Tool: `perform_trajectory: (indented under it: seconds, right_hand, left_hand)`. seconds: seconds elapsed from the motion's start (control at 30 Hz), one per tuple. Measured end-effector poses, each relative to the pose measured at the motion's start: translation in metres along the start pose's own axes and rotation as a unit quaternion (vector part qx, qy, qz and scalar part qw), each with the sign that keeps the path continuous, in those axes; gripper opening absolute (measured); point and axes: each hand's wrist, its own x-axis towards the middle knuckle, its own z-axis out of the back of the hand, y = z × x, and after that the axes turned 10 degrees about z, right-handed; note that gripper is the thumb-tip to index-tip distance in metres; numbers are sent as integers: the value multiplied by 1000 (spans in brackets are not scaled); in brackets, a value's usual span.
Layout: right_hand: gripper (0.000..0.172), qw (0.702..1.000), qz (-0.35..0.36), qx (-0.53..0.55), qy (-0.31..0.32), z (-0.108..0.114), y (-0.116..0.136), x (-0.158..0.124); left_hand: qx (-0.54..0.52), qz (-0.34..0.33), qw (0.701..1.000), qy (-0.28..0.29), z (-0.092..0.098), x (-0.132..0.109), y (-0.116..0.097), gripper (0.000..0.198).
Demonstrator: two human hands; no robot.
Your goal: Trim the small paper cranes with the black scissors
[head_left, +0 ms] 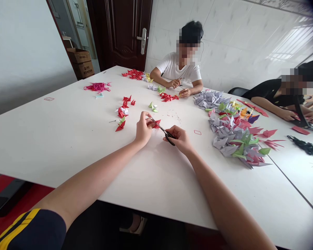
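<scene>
Black-handled scissors [170, 139] are gripped in my right hand [182, 139], the blades pointing up and left toward my other hand. My left hand [143, 132] is pinched around a small red origami crane [157, 123], and the scissor tips reach its raised fingers. Whether a thread lies between the blades is too small to tell. Left of my hands, a red and green crane [121, 124], a red and white crane [122, 111] and several red ones [126, 101] stand in a loose row. A green and white crane [153, 107] lies just beyond my fingers.
A large heap of grey, pink and green cranes [232, 128] covers the table's right side. Pink cord [97, 86] lies at the left, black cord [305, 145] at the far right. Two people sit across the white table [54, 139], one in a white shirt [169, 67].
</scene>
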Motion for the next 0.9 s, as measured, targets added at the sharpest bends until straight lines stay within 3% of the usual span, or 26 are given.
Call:
perform_trajectory:
  seconds: [0.3, 0.9]
  right_hand:
    - [36, 992, 17, -126, -21, -1, 2, -3]
    - [36, 979, 43, -198, -23, -3, 7, -2]
  left_hand:
    - [8, 1, 1000, -12, 1, -1, -3, 29]
    - [3, 8, 1000, 4, 0, 2, 5, 30]
